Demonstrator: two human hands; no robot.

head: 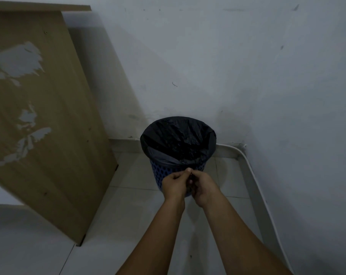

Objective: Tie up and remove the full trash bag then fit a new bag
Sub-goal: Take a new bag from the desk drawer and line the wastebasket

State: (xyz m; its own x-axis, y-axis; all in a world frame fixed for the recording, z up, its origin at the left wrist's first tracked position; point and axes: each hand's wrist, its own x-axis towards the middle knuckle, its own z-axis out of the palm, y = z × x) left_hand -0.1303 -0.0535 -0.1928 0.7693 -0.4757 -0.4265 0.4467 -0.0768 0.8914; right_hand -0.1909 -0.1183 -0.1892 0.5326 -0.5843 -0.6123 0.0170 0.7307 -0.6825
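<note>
- head view: i see the black trash bag (178, 139) lining the blue perforated bin (158, 171), its edge folded over the rim, right beyond both hands and touching them at the near side.
- my left hand (175, 184) and right hand (203, 187) meet knuckle to knuckle at the near rim, fingers curled, pinching what looks like a gathered bit of the bag's film between them; the light is dim, so i cannot be sure how much they hold.
- i judge the film thin, soft, slippery and easy to tear; the bin looks light and may tip toward the hands.
- best hold: bunched film at the rim, gathered thick, not a single layer.
- a worn wooden panel (39, 116) leans well off to the left hand's side.
</note>
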